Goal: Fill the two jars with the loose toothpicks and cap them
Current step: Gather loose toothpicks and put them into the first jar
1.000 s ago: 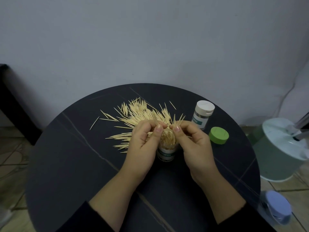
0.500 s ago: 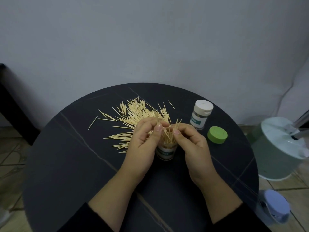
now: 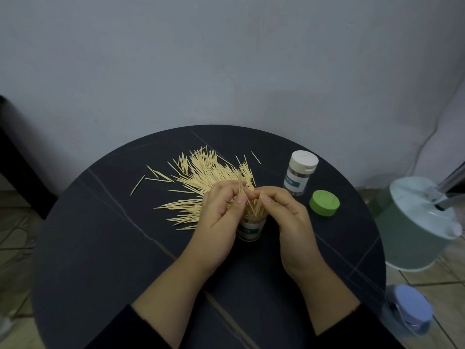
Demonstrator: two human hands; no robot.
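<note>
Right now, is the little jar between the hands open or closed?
Open. The clear plastic jar has no cap, wooden toothpicks stick out of its mouth, and the round green cap lies beside it.

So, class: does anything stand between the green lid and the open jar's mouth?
Yes: toothpicks stick out of the open jar, and the left hand and right hand pinch them above its mouth, blocking the green lid.

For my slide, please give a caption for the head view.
Left hand and right hand feed toothpicks into an open jar on a round table; capped jar and green cap stand nearby.
</note>
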